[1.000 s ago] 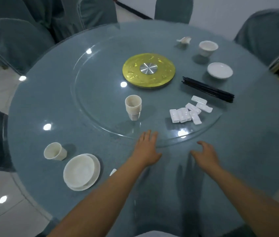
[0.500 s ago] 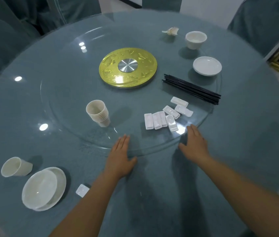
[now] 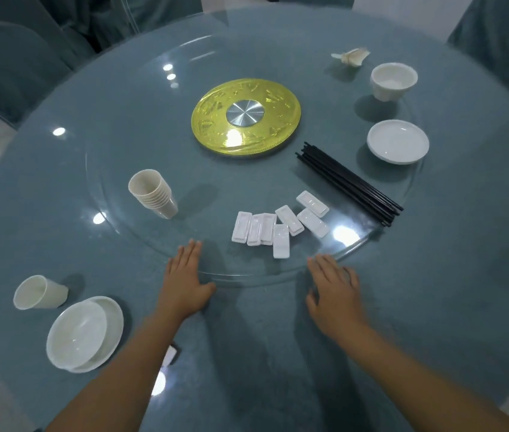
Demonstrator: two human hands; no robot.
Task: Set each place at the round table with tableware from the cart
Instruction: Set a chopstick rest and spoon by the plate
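While two hands point(image 3: 186, 283) press, seven rests point(image 3: 279, 227) lie.

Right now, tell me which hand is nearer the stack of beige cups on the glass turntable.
Left. The left hand lies flat at the turntable's near edge, just below and slightly right of the stack of beige cups. The right hand lies farther right, beyond the white rectangular rests.

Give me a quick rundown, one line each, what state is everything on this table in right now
Left hand: flat at the glass turntable's rim.
Right hand: open, on the rim.
Cup stack: nested, standing.
Single cup: standing alone, empty.
Bowl: sitting on a plate.
Chopsticks: bundled, lying flat.
Chopstick rests: loosely clustered.
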